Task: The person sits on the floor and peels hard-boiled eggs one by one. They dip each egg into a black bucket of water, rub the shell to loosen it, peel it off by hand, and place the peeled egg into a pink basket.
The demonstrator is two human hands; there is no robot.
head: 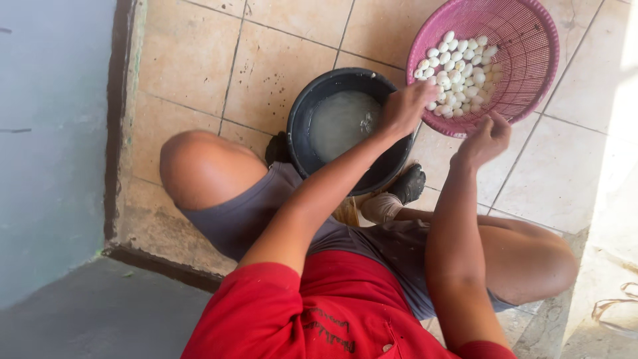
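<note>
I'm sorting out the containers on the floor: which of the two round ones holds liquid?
The black bucket between the person's knees holds cloudy liquid. The pink mesh basket is tilted and holds small white round pieces.

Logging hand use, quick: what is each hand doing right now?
Left hand: fingers curled on the pink basket rim.
Right hand: loosely closed near the rim; contents cannot be told.

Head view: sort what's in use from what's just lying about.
In use: pink basket of small white pieces, gripped by left hand and right hand; black bucket of cloudy water.
Lying about: cord loops at floor's edge.
</note>
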